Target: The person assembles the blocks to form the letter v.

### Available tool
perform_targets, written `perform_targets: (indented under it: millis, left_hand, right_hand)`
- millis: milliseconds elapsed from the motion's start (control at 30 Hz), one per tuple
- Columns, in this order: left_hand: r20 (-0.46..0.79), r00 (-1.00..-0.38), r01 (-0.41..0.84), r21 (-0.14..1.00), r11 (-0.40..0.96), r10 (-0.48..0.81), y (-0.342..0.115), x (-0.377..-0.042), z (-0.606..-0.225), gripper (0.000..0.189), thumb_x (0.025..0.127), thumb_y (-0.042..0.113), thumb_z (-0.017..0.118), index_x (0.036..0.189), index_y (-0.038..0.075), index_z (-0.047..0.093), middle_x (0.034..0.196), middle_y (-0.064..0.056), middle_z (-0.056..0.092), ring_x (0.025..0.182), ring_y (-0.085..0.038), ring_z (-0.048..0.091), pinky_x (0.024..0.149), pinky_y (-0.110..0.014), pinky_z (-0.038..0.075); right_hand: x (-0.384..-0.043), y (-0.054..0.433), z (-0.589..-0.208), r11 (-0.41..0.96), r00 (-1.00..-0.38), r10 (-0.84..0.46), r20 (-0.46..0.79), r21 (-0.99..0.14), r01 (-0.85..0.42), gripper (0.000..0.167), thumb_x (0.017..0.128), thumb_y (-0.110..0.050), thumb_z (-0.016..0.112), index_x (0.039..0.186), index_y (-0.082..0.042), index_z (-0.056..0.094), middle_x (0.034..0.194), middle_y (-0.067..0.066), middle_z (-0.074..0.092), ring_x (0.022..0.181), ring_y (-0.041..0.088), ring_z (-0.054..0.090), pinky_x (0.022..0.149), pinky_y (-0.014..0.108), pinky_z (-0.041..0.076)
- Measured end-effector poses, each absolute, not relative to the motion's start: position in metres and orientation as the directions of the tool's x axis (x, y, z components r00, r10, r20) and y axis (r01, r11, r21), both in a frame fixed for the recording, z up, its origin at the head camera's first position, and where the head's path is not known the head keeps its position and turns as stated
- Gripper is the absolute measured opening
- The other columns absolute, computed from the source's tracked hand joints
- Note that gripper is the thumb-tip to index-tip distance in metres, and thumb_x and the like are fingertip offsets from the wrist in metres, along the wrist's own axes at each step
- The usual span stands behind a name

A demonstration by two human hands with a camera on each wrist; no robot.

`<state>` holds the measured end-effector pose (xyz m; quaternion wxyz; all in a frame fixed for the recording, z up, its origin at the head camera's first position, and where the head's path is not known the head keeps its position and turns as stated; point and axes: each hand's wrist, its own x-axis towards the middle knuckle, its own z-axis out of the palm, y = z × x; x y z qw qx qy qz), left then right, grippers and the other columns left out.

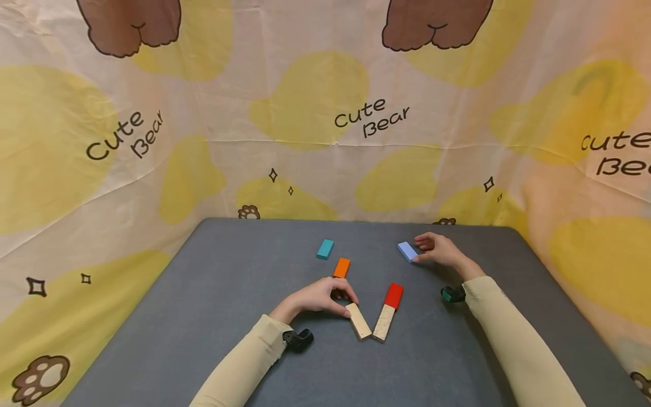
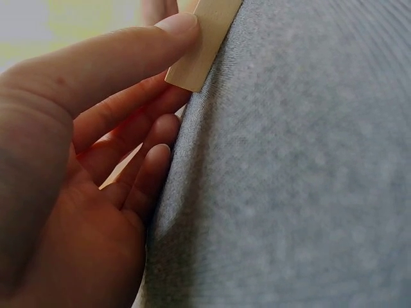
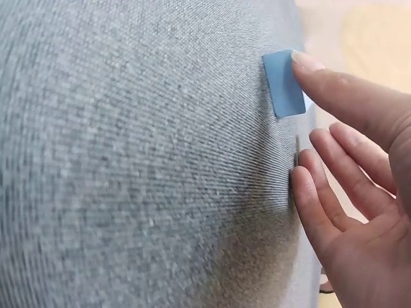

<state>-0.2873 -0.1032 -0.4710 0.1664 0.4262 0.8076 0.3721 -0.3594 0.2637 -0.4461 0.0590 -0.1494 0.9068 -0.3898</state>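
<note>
My left hand point(image 1: 320, 295) holds the far end of a plain wooden block point(image 1: 359, 322) between thumb and fingers. In the left wrist view its thumb lies on the wooden block point(image 2: 202, 48), with the index fingertip partly hidden. Another speckled wooden block point(image 1: 383, 323) leans away to the right, its near end close to the first, making a V. A red block point(image 1: 394, 295) continues that right arm. Farther off, my right hand point(image 1: 441, 250) touches a light blue block point(image 1: 407, 252) with the thumb. In the right wrist view the other fingers stand apart from the blue block point(image 3: 284, 85).
An orange block point(image 1: 342, 268) lies just beyond the left hand, and a teal block point(image 1: 325, 249) behind it. All rest on a grey cloth-like tabletop point(image 1: 203, 316). A printed curtain point(image 1: 305, 186) rises at the back and sides.
</note>
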Motion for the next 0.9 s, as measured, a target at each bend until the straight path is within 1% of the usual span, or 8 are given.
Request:
perform_targets:
  millis: [200, 467, 900]
  left_hand:
    - [0.045, -0.581, 0.559, 0.748, 0.358, 0.813, -0.1025, -0.2879, -0.4716, 0.028, 0.079, 0.027, 0.078, 0.105, 0.024, 0.07, 0.102, 0.012, 0.063, 0.092, -0.005, 0.054, 0.084, -0.021, 0.046]
    - [0.043, -0.58, 0.561, 0.745, 0.361, 0.814, -0.102, -0.2885, -0.4713, 0.028, 0.079, 0.028, 0.077, 0.106, 0.025, 0.07, 0.103, 0.012, 0.063, 0.091, -0.004, 0.054, 0.083, -0.021, 0.046]
    - [0.04, -0.578, 0.559, 0.747, 0.359, 0.815, -0.1024, -0.2875, -0.4698, 0.028, 0.079, 0.027, 0.078, 0.106, 0.025, 0.07, 0.102, 0.013, 0.063, 0.091, -0.005, 0.054, 0.083, -0.021, 0.046]
  right_hand:
    - [-0.3633, 0.2618, -0.4486, 0.632, -0.934, -0.356, -0.013, -0.74, -0.231, 0.067, 0.079, -0.019, 0.077, 0.134, 0.005, 0.046, 0.134, 0.026, 0.05, 0.122, 0.043, 0.048, 0.102, 0.053, 0.039]
    - [-0.3697, 0.2607, -0.4528, 0.651, -0.915, -0.403, -0.029, -0.712, -0.264, 0.068, 0.08, -0.02, 0.077, 0.136, 0.001, 0.046, 0.138, 0.024, 0.047, 0.124, 0.042, 0.045, 0.104, 0.055, 0.034]
    - [-0.3668, 0.2572, -0.455, 0.677, -0.919, -0.39, -0.052, -0.694, -0.247, 0.069, 0.079, -0.023, 0.077, 0.138, -0.004, 0.046, 0.14, 0.024, 0.043, 0.123, 0.042, 0.043, 0.101, 0.056, 0.035]
